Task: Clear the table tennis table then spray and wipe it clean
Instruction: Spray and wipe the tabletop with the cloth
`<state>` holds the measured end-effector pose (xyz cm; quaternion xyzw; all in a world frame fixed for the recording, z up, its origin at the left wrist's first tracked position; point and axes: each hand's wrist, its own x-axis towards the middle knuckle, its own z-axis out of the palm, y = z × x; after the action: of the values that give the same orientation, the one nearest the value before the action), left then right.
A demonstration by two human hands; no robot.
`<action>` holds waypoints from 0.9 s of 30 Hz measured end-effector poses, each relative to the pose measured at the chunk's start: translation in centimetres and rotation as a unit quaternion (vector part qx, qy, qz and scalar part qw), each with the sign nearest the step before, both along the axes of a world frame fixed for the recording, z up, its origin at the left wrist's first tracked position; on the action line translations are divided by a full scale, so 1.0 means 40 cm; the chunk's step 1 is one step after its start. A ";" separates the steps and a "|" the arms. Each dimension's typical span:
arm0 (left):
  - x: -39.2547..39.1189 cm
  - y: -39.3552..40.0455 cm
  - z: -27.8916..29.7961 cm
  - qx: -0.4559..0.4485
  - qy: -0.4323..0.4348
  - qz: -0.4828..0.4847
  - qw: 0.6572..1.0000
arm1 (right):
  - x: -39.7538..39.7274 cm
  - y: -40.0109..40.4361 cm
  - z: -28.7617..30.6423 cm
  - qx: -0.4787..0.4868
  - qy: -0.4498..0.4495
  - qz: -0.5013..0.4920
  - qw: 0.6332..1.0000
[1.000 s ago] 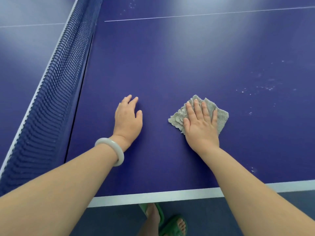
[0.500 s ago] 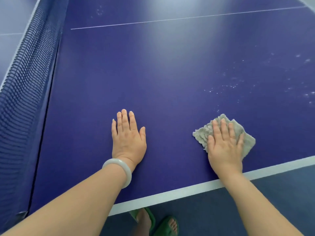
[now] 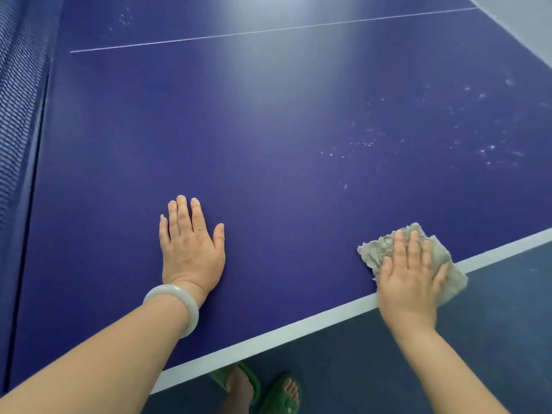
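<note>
My right hand (image 3: 409,276) presses a grey cloth (image 3: 379,249) flat against the blue table tennis table (image 3: 268,130) at the lower right of the frame, fingers straight and slightly spread on top of the fabric rather than curled round it. The cloth sits on the white edge line (image 3: 268,339), one corner hanging past the table's rim. My left hand (image 3: 191,249) lies palm down on the bare surface at lower centre, fingers straight and close together, thumb out to the side, holding nothing; a pale bangle (image 3: 176,306) circles that wrist. Specks of white spray droplets (image 3: 418,138) dot the blue top in the right half of the frame, above the cloth. The net (image 3: 18,100) runs down the left edge. Green sandals (image 3: 268,389) show on the floor at the bottom.
</note>
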<state>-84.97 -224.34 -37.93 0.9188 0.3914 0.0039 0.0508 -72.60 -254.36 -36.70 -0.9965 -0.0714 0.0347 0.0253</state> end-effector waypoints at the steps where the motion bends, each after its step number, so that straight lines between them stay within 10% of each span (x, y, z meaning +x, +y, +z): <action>1: 0.000 0.000 0.000 0.000 -0.001 -0.001 1.000 | -0.018 0.034 0.000 -0.001 -0.004 0.006 1.000; 8: -0.004 0.002 0.000 -0.001 -0.012 -0.005 1.000 | -0.123 0.083 -0.010 0.006 0.000 0.448 0.894; 16: 0.000 0.000 -0.003 0.002 -0.013 -0.003 1.000 | 0.068 -0.111 -0.007 0.041 -0.012 0.035 0.998; 27: -0.001 0.001 0.000 0.002 -0.001 -0.003 1.000 | -0.014 0.189 -0.011 0.024 0.025 0.493 0.869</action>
<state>-85.02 -224.31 -37.93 0.9201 0.3886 0.0056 0.0497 -73.18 -246.80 -37.12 -0.8297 -0.5534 0.0658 0.0308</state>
